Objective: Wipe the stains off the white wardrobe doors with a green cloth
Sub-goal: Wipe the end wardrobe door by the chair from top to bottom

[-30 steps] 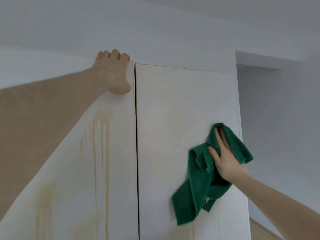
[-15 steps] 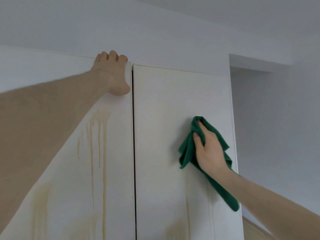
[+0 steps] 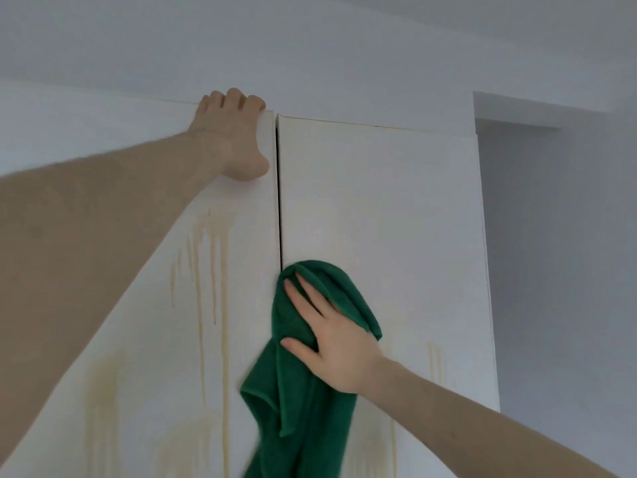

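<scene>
Two white wardrobe doors fill the view, the left door [image 3: 241,270] and the right door [image 3: 379,201], split by a dark vertical gap. Yellowish drip stains [image 3: 210,257] run down the left door; fainter streaks [image 3: 435,363] mark the right door lower down. My left hand [image 3: 231,136] grips the top edge of the left door, fingers curled over it. My right hand [image 3: 331,336] presses a green cloth [image 3: 303,391] flat against the right door beside the gap, fingers straight and spread. The cloth's loose end hangs down past the frame's bottom.
A white wall and ceiling [image 3: 310,46] rise above the doors. To the right of the wardrobe lies a grey recessed wall [image 3: 558,270] under a boxed ledge [image 3: 537,105].
My right hand slid the cloth left and down across the right door, from near its right edge to beside the centre gap. The left hand kept its hold on the door top.
</scene>
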Motion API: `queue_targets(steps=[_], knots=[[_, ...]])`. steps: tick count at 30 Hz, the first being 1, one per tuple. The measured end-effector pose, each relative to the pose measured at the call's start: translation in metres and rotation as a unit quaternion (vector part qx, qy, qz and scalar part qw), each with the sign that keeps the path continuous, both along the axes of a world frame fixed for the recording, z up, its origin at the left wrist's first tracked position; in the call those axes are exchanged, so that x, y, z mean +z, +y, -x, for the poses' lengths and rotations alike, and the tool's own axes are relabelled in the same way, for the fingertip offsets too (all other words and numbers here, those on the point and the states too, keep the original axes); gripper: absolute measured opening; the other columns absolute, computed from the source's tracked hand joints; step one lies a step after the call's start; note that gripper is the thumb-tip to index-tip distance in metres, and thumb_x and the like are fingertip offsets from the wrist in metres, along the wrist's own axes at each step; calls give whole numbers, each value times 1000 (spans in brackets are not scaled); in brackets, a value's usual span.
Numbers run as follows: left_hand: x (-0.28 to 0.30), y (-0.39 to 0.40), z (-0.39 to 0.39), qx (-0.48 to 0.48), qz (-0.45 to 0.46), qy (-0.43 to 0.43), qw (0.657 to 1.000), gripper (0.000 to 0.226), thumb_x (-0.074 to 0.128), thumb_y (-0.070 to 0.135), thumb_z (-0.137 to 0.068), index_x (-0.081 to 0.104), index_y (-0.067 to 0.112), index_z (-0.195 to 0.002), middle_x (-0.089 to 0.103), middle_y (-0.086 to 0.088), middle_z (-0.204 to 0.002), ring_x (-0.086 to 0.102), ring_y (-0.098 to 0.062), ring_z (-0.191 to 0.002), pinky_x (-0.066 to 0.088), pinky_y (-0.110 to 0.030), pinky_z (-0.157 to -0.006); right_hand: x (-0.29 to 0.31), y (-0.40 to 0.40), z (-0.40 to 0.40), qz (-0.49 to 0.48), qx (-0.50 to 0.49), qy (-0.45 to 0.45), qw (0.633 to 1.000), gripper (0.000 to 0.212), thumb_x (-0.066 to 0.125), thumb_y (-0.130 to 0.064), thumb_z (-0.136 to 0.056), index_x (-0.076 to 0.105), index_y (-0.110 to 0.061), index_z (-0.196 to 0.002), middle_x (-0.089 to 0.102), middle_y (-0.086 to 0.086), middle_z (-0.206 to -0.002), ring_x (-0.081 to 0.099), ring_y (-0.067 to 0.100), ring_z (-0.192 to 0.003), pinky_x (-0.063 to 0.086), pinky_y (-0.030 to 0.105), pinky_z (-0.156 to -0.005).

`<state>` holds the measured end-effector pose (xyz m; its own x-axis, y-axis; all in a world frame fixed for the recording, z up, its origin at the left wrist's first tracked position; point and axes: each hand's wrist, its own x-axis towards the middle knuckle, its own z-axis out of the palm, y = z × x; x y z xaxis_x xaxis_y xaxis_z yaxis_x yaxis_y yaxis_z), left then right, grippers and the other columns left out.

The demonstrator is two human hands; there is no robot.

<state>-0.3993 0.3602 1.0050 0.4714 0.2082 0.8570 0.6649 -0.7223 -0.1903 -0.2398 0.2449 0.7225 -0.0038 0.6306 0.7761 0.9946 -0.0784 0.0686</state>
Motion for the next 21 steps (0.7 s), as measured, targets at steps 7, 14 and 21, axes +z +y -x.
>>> queue_targets(steps=[7,14,21], knots=[[-9,4,-2,-3,-25,-1,1000,85,65,38,-89,21,16,-159,28,-13,-158,24,-36,-149,14,-45,-126,-20,-57,-73,-50,-95,82,991,73,28,-69,-101,-16,-53,-158,-18,-31,-166,2,-7,-151,-3,10,-118],[-20,11,-5,1,-33,3,999,88,53,39,-96,2,16,-164,9,-5,-169,-2,-30,-159,-2,-54,-128,-17,-118,-142,-137,-211,119,961,65,37,-43,-107,12,-31,-166,10,-8,-172,27,25,-154,18,33,-124],[-61,11,-9,-62,-98,-60,991,74,52,27,-100,17,18,-165,7,-10,-173,2,-34,-160,-4,-54,-128,-1,-124,-133,-253,-136,122,950,47,57,-22,-104,53,-29,-150,62,-4,-138,45,12,-108,42,35,-102]])
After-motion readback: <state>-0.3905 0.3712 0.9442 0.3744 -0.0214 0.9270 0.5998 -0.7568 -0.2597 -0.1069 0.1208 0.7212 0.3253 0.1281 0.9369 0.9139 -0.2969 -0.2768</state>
